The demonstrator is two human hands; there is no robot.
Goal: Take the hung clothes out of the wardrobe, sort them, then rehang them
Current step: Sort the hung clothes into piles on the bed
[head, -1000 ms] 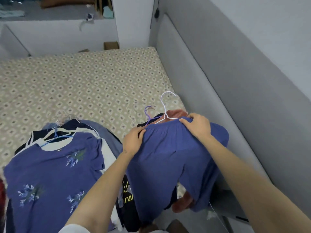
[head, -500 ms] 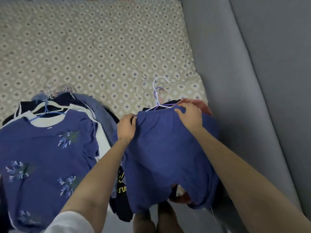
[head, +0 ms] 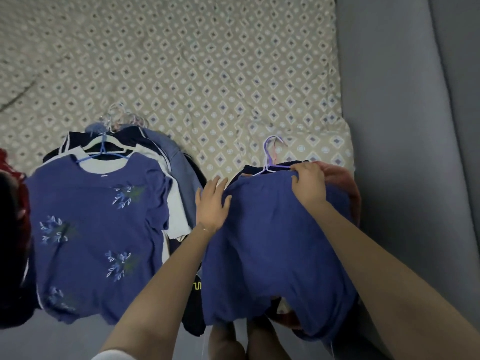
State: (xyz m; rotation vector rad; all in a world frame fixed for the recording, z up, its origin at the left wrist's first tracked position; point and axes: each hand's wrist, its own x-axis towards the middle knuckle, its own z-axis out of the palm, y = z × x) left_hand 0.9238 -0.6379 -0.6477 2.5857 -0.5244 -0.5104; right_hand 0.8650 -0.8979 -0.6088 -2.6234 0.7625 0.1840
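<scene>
A plain blue garment lies on top of the right-hand pile at the bed's near edge, over a pink-orange garment and dark clothes. Its white wire hanger pokes out at the top. My right hand pinches the garment's upper edge beside the hanger. My left hand lies with fingers spread on the garment's left edge. To the left sits a second pile topped by a blue floral shirt on a blue hanger.
The bed has a beige diamond-patterned sheet. A grey padded bed side runs along the right. Dark and red clothes lie at the far left. My feet show below the bed's edge.
The view has tilted further down. My left hand let go of the garment's edge and now lies flat with spread fingers. My right hand still pinches the top edge near the hanger.
</scene>
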